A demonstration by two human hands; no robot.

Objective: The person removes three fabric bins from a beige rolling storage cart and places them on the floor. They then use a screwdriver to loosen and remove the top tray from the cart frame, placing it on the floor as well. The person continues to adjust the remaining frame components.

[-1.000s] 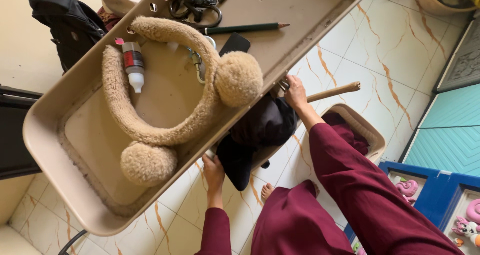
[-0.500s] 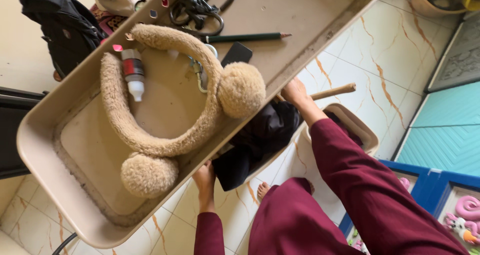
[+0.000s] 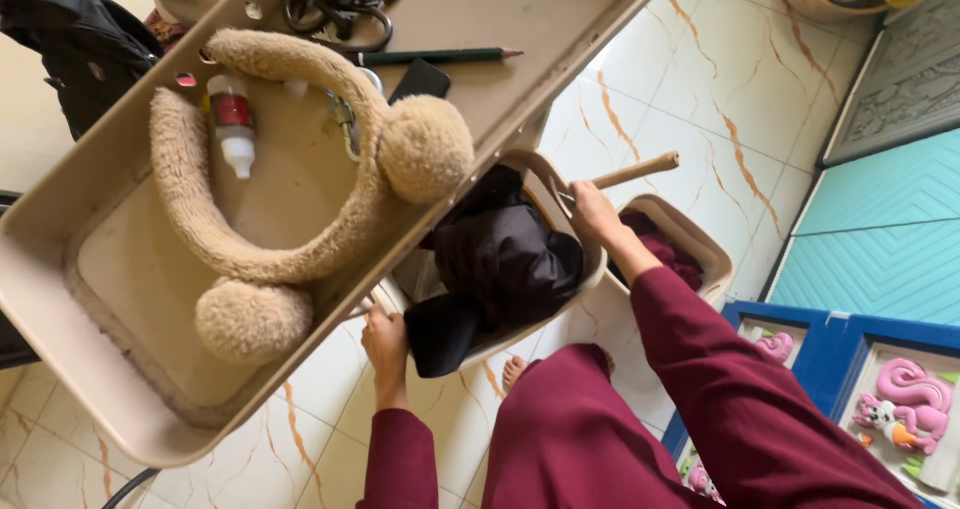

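A small white plastic bottle [image 3: 232, 129] lies on its side in the beige tray [image 3: 120, 369], just beside the inner curve of the fluffy tan earmuffs [image 3: 300, 219]. A red label [image 3: 231, 111] wraps its middle, a clear cap covers its upper end, and its narrow white nozzle points down the tray. At the lower right, blue boxes [image 3: 835, 344] stand on the floor, holding pink moulded toy figures [image 3: 915, 394] in window-fronted packaging. No signs or screens appear.

Earmuffs [image 3: 300, 199] lie in the upper tray [image 3: 90, 369] — clothes [image 3: 500, 259], seemingly, in the tray below [image 3: 590, 269].
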